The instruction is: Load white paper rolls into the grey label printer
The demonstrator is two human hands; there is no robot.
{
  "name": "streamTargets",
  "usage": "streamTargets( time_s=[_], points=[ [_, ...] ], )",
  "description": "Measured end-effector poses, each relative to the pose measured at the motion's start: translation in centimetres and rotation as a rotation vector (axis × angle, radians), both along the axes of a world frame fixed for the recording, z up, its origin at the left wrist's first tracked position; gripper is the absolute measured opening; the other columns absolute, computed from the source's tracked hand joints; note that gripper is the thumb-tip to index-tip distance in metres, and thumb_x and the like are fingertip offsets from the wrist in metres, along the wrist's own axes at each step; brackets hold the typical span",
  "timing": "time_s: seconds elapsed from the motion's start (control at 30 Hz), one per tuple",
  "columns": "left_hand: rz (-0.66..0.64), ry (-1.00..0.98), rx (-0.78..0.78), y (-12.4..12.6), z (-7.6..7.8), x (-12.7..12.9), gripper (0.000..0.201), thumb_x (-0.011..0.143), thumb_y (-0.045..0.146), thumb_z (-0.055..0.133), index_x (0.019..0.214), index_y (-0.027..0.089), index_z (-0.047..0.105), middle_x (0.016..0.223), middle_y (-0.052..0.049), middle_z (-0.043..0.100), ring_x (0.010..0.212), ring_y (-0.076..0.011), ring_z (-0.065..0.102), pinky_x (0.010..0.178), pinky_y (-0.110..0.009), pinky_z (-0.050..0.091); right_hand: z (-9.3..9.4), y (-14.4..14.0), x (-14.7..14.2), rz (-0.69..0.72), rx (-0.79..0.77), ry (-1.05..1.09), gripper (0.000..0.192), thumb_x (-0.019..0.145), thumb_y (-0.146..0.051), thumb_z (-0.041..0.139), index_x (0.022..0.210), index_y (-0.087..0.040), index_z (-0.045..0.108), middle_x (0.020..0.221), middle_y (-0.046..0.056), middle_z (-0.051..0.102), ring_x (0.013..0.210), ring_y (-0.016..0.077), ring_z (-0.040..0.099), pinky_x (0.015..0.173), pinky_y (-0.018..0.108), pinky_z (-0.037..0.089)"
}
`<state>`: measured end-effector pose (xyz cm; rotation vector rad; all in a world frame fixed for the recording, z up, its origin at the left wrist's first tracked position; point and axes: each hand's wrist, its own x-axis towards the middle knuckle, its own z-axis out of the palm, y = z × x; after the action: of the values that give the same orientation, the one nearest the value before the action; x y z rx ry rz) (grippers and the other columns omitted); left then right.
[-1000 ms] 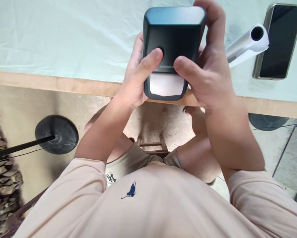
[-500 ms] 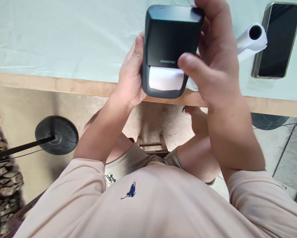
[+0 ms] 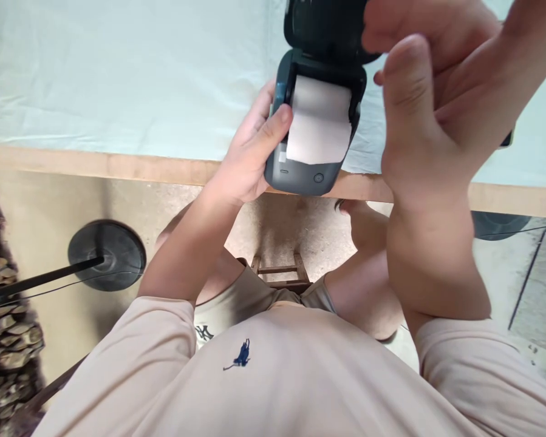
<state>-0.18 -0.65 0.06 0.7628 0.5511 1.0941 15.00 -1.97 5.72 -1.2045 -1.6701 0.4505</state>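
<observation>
Gripping the body of one small dark label printer (image 3: 316, 121), the left hand (image 3: 249, 161) wraps its fingers behind the left side of the casing and presses its thumb against the front left edge, just beside the paper; the hold is closed firmly on the device. One right hand (image 3: 418, 103) is raised at the printer's upper right, its fingers curled against the one hinged lid (image 3: 327, 24), which stands swung up and back from the body; the thumb stands apart from the casing, and whether the fingertips clamp the lid or only rest on it cannot be told. One white paper roll (image 3: 319, 118) sits exposed in the opened compartment, its loose end lying down over the front lip. Two small round buttons show on the lower front face. The printer is held in the air above the near edge of one table (image 3: 118, 167), which carries a pale cloth (image 3: 118, 73) with a bare wooden strip along its rim. A dark sliver of one flat object shows past the right wrist, too hidden to identify. Below the table lie one round black base (image 3: 106, 255) with a rod, and stacked wood (image 3: 3, 328) at left.
</observation>
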Motion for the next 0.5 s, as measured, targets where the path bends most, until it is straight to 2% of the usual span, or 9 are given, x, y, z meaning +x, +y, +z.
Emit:
streamTargets(
  time_s=[0.07,0.13,0.2,0.27,0.37,0.43,0.5],
  points=[
    [0.004,0.039,-0.017,-0.2,-0.2,0.1,0.028,0.085,0.038,0.062,0.111,0.026,0.062,0.115,-0.004,0.063,0.127,-0.0281,0.05,0.097,-0.034,0.05,0.4,-0.3,0.6,-0.007,-0.032,-0.224,0.028,0.086,-0.022,0.044,0.112,-0.024,0.056,0.099,-0.003,0.06,0.087,0.0086,0.06,0.07,0.023,0.041],
    [-0.011,0.061,0.009,-0.4,-0.2,0.1,0.028,0.086,0.037,0.06,0.112,0.026,0.061,0.114,-0.003,0.063,0.124,-0.027,0.053,0.095,-0.034,0.05,0.6,-0.4,1.1,-0.04,-0.066,-0.466,0.026,0.08,-0.025,0.052,0.104,-0.019,0.06,0.1,0.0,0.063,0.086,0.0127,0.059,0.075,0.027,0.043],
    [-0.025,0.066,0.044,-0.4,-0.3,0.0,0.028,0.087,0.034,0.06,0.113,0.025,0.06,0.114,-0.002,0.062,0.12,-0.0259,0.055,0.093,-0.032,0.051,0.8,-0.5,1.0,-0.068,-0.129,-0.674,0.031,0.074,-0.027,0.058,0.104,-0.021,0.062,0.1,0.0,0.064,0.087,0.016,0.06,0.077,0.03,0.044],
    [-0.038,0.091,0.058,-0.4,-0.3,-0.1,0.028,0.086,0.032,0.06,0.113,0.026,0.06,0.113,-0.002,0.063,0.115,-0.0243,0.058,0.089,-0.029,0.052,1.0,-0.5,0.6,-0.116,-0.209,-0.834,0.033,0.076,-0.029,0.057,0.109,-0.025,0.061,0.104,-0.001,0.064,0.09,0.0183,0.062,0.078,0.03,0.045],
    [-0.046,0.131,0.079,-0.3,-0.5,-0.1,0.028,0.09,0.03,0.052,0.117,0.028,0.058,0.112,-0.001,0.063,0.11,-0.0213,0.06,0.088,-0.028,0.053,1.2,-0.6,-0.1,-0.137,-0.282,-0.909,0.032,0.078,-0.03,0.053,0.11,-0.028,0.059,0.106,-0.002,0.063,0.094,0.0219,0.062,0.079,0.032,0.046],
    [-0.043,0.121,0.093,-0.2,-0.6,-0.1,0.031,0.093,0.025,0.042,0.121,0.025,0.056,0.115,-0.001,0.062,0.115,-0.0192,0.058,0.096,-0.029,0.05,1.1,-0.5,-0.3,-0.126,-0.363,-0.952,0.035,0.078,-0.034,0.054,0.112,-0.033,0.057,0.101,-0.001,0.064,0.09,0.024,0.062,0.075,0.034,0.046],
    [-0.028,0.113,0.007,-0.1,-0.4,0.0,0.034,0.093,0.019,0.039,0.122,0.022,0.057,0.116,-0.002,0.062,0.119,-0.0186,0.056,0.102,-0.03,0.046,1.1,-0.5,-0.2,-0.139,-0.435,-0.973,0.036,0.077,-0.038,0.054,0.113,-0.036,0.056,0.094,0.0,0.065,0.085,0.0255,0.062,0.073,0.037,0.046]
  ],
)
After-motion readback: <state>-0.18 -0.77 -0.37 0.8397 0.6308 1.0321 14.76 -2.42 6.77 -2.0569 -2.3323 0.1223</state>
